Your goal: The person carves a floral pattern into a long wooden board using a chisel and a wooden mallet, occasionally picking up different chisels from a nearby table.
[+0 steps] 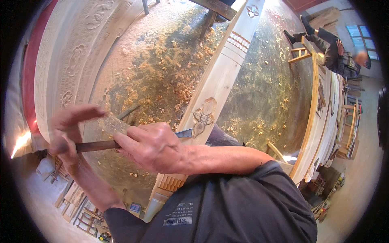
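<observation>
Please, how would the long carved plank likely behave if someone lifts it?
The plank is probably stiff, since its wood looks thick. Being long and narrow, it may tip if raised off-centre. The carved flower has pointed petals that might chip.

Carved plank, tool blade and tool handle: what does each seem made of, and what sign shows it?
Carved plank: pale wood, seemingly unvarnished; grain lines show. Tool blade: probably steel, smooth grey with a sheen. Tool handle: perhaps wood, dull brown; colour alone suggests it.

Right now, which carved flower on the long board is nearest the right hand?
The lower flower, near the tip of the tool in the right hand; the other flower sits farther up the long board, beyond the upper ridged band.
</observation>
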The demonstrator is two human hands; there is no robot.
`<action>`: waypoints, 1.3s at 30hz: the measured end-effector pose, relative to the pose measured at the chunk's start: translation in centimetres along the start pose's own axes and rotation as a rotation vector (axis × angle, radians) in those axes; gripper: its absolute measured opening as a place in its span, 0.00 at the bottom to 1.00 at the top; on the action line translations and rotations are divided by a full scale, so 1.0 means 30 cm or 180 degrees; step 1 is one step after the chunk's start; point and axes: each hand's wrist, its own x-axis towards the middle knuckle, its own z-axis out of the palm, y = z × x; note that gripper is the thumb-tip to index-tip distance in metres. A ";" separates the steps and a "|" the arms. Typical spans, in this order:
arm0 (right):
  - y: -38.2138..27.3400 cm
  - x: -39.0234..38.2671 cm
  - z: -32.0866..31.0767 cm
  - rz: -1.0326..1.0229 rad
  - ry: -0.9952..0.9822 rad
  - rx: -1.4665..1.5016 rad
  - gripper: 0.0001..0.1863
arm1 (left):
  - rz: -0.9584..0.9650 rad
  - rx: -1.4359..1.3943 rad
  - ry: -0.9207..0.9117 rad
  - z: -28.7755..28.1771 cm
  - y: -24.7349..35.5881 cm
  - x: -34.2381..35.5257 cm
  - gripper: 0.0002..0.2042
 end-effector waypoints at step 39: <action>-0.013 -0.041 -0.014 -0.0554 -0.0852 0.0054 0.09 | -0.0533 -0.1400 0.1280 0.176 0.054 -0.294 0.64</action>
